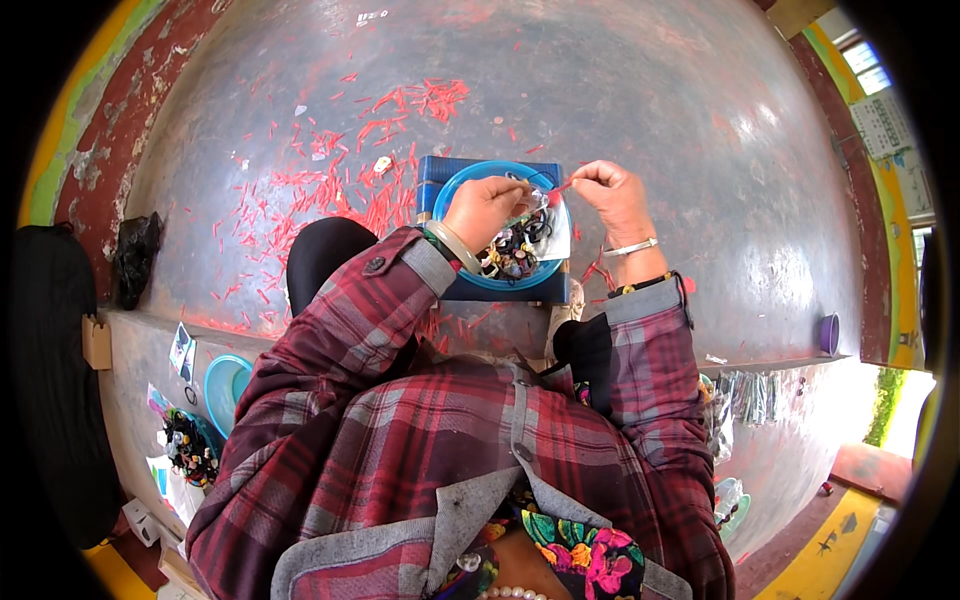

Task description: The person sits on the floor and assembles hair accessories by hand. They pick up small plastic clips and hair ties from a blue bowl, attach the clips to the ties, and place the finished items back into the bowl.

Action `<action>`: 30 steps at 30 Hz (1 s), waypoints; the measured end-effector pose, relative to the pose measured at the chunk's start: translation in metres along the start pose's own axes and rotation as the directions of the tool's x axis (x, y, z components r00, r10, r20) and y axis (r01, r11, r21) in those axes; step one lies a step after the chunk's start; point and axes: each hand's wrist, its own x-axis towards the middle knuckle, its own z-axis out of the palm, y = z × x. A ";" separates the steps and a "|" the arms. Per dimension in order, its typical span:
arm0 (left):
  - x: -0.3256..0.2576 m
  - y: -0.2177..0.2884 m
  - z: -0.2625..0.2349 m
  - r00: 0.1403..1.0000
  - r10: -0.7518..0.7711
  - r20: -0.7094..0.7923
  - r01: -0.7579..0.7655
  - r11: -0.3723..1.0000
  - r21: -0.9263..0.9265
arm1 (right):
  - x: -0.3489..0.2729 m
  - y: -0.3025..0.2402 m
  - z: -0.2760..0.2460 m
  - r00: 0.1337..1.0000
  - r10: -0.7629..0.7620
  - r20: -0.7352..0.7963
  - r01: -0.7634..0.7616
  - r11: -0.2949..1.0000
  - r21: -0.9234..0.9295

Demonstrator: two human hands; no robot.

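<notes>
Below, the left hand (487, 207) rests curled over a blue bowl (462, 182) of small dark pieces, its grip unclear. The right hand (612, 192) pinches a thin red strip (560, 187), grip closed tight. Red scraps (375, 185) litter the floor (650, 110).

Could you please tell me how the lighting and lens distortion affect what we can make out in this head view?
In the head view, daylight from the upper right leaves pale glare on the grey floor; the fisheye bends the yellow floor edge and blackens the corners; the left hand and right hand over the blue bowl are sharp, while the small pieces inside stay too fine to identify.
</notes>
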 end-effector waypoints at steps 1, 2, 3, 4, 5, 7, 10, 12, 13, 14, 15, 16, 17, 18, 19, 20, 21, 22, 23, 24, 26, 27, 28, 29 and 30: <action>-0.001 0.005 0.001 0.999 -0.039 -0.011 0.037 0.996 -0.084 | 0.001 0.000 -0.006 1.000 0.001 -0.005 -0.001 1.000 -0.014; -0.003 0.008 0.002 0.998 -0.055 -0.039 0.049 0.990 -0.128 | 0.003 -0.001 -0.013 1.000 0.000 -0.009 -0.001 1.000 -0.028; -0.004 0.012 0.002 0.995 -0.072 -0.065 0.060 0.983 -0.173 | 0.004 -0.003 -0.018 1.000 0.000 -0.014 0.000 0.999 -0.042; -0.004 0.014 0.002 0.992 -0.091 -0.090 0.070 0.974 -0.217 | 0.003 -0.006 -0.023 1.000 0.007 -0.026 -0.007 1.000 -0.026; -0.004 0.014 0.000 0.991 -0.094 -0.098 0.071 0.974 -0.217 | 0.004 -0.007 -0.028 0.999 0.013 -0.047 -0.013 1.000 -0.007; -0.003 0.012 -0.004 0.988 -0.101 -0.115 0.075 0.973 -0.216 | 0.005 -0.008 -0.038 0.996 0.026 -0.088 -0.024 0.999 0.030; -0.002 0.012 -0.005 0.987 -0.102 -0.126 0.070 0.969 -0.237 | 0.012 -0.004 -0.057 0.995 0.045 -0.089 -0.051 0.996 -0.067; -0.003 0.012 -0.004 0.987 -0.105 -0.125 0.072 0.967 -0.244 | 0.015 -0.003 -0.066 0.992 0.074 -0.102 -0.092 0.980 -0.179; -0.004 0.012 -0.004 0.987 -0.106 -0.123 0.074 0.967 -0.244 | 0.016 -0.001 -0.070 0.990 0.089 -0.110 -0.112 0.966 -0.233; -0.004 0.012 -0.005 0.987 -0.107 -0.119 0.076 0.967 -0.242 | 0.019 0.003 -0.075 0.990 0.093 -0.109 -0.123 0.945 -0.304; -0.003 0.012 -0.005 0.987 -0.109 -0.114 0.079 0.967 -0.241 | 0.022 0.009 -0.082 0.989 0.099 -0.109 -0.133 0.918 -0.374; -0.002 0.010 -0.005 0.988 -0.111 -0.111 0.078 0.962 -0.263 | 0.025 0.016 -0.089 0.988 0.105 -0.109 -0.143 0.886 -0.441; 0.000 0.008 -0.006 0.988 -0.108 -0.107 0.076 0.962 -0.263 | 0.028 0.024 -0.096 0.988 0.114 -0.102 -0.149 0.870 -0.471; 0.000 0.006 -0.007 0.989 -0.103 -0.105 0.073 0.962 -0.262 | 0.031 0.032 -0.102 0.988 0.122 -0.093 -0.152 0.852 -0.500; 0.000 0.005 -0.007 0.990 -0.099 -0.103 0.070 0.963 -0.261 | 0.033 0.039 -0.109 0.988 0.130 -0.085 -0.156 0.834 -0.529; -0.001 0.007 -0.005 0.988 -0.112 -0.103 0.081 0.960 -0.267 | 0.034 0.046 -0.113 0.985 0.148 -0.085 -0.170 0.821 -0.545; -0.001 0.008 -0.005 0.989 -0.113 -0.100 0.083 0.960 -0.267 | 0.036 0.053 -0.118 0.982 0.165 -0.086 -0.185 0.807 -0.560; -0.001 0.009 -0.005 0.989 -0.114 -0.096 0.085 0.960 -0.266 | 0.037 0.059 -0.123 0.979 0.183 -0.087 -0.199 0.793 -0.576; -0.002 0.009 -0.004 0.989 -0.117 -0.093 0.089 0.960 -0.265 | 0.037 0.065 -0.126 0.977 0.193 -0.092 -0.210 0.795 -0.569; -0.004 0.013 -0.003 0.988 -0.127 -0.092 0.099 0.960 -0.260 | 0.038 0.069 -0.128 0.974 0.202 -0.098 -0.222 0.796 -0.563; -0.003 0.010 -0.003 0.988 -0.121 -0.091 0.097 0.967 -0.234 | 0.039 0.074 -0.133 0.971 0.212 -0.113 -0.237 0.779 -0.581; -0.003 0.008 -0.003 0.989 -0.119 -0.092 0.096 0.971 -0.221 | 0.040 0.075 -0.134 0.970 0.212 -0.122 -0.241 0.759 -0.604; -0.003 0.006 -0.004 0.991 -0.106 -0.083 0.084 0.969 -0.234 | 0.041 0.076 -0.136 0.969 0.211 -0.131 -0.245 0.739 -0.627; -0.003 0.006 -0.003 0.991 -0.111 -0.081 0.089 0.968 -0.236 | 0.041 0.077 -0.137 0.966 0.211 -0.147 -0.256 0.733 -0.631; -0.003 0.007 -0.002 0.990 -0.116 -0.079 0.094 0.967 -0.238 | 0.041 0.078 -0.137 0.964 0.211 -0.163 -0.266 0.727 -0.634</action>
